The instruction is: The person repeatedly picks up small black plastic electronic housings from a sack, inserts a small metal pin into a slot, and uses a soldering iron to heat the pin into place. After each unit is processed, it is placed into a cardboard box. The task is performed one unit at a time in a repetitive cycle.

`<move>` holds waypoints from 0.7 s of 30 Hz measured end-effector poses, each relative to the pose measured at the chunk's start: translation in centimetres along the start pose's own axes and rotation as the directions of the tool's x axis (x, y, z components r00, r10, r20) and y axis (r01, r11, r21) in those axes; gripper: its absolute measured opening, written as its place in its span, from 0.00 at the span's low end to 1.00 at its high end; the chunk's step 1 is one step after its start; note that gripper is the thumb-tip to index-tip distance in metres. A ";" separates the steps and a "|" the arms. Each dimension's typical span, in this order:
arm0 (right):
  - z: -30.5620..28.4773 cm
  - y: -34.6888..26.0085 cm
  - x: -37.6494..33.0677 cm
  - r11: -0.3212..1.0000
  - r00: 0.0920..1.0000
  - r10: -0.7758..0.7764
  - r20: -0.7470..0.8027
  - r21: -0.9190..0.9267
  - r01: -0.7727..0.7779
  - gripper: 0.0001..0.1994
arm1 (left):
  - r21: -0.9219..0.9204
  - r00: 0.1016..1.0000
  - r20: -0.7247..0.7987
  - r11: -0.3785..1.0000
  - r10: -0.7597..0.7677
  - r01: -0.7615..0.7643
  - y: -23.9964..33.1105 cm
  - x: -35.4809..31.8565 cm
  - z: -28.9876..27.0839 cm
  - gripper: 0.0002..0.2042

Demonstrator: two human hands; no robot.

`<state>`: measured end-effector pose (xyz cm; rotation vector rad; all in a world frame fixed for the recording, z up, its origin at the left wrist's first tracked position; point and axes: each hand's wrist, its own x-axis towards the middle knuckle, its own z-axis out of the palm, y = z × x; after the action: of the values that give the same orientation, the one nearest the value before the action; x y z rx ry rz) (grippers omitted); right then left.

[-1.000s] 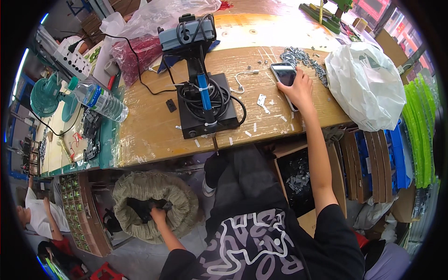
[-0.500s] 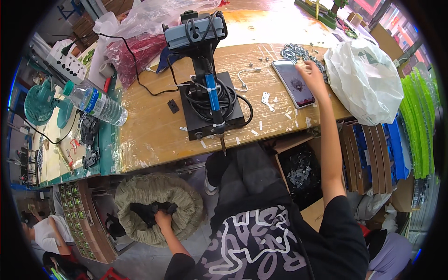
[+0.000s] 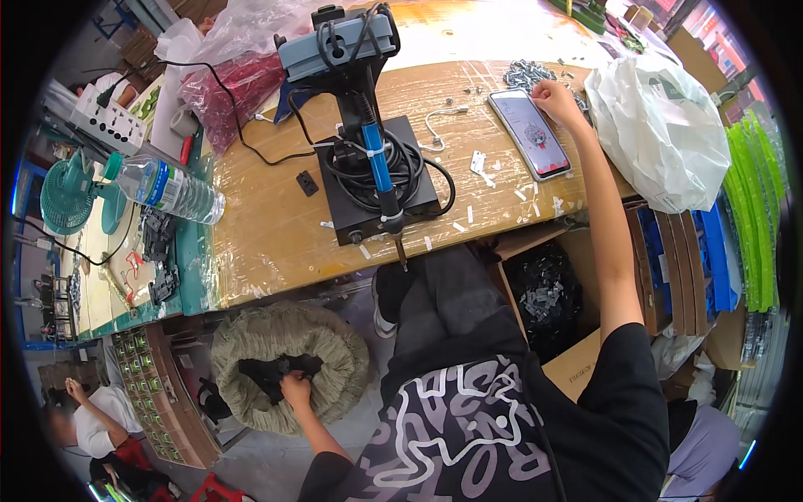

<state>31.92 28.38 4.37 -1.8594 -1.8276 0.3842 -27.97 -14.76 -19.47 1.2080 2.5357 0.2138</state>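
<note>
My left hand (image 3: 295,389) is down inside a wide olive fabric-covered sack (image 3: 343,368), among black plastic parts (image 3: 258,374). Its fingers are curled against the dark parts, and what lies in them is partly hidden. On the tabletop, my right hand (image 3: 556,102) is closed with its fingertips pressed together, beside the upper right edge of a smartphone (image 3: 539,144) with a lit screen. Whatever these fingers hold is too small to tell. Just behind them lies a pile of small silvery metal pieces (image 3: 529,74).
A black stand with a soldering iron (image 3: 378,159) and coiled cable occupies the table's middle. A white plastic bag (image 3: 657,138) sits right, a water bottle (image 3: 171,188) and green fan (image 3: 67,194) left. Below the table edge is a box of dark parts (image 3: 544,293). Another person (image 3: 109,410) sits far left.
My right hand has gone from spread fingers over the phone to a closed pinch at its upper edge. The phone screen has brightened. My left hand remains in the sack.
</note>
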 end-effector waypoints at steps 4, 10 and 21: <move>0.4 1.9 -0.7 0.998 0.986 -0.048 -0.162 0.038 0.055 0.06 | -0.082 0.995 0.096 0.996 -0.026 0.034 1.4 0.0 -1.4 0.14; -0.3 1.2 -3.7 0.952 0.976 0.053 -0.209 0.307 0.014 0.06 | -0.304 0.991 0.068 0.943 -0.119 0.134 2.7 -1.2 -2.0 0.13; -2.5 -2.5 -16.5 0.792 0.918 0.146 -0.368 0.600 0.114 0.07 | -0.487 0.880 -0.398 0.872 -0.258 0.035 2.4 -1.1 -4.5 0.16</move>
<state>30.15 11.69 5.38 -1.3646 -1.2095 0.4918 -27.13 -14.07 -14.33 0.8265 2.6959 1.1219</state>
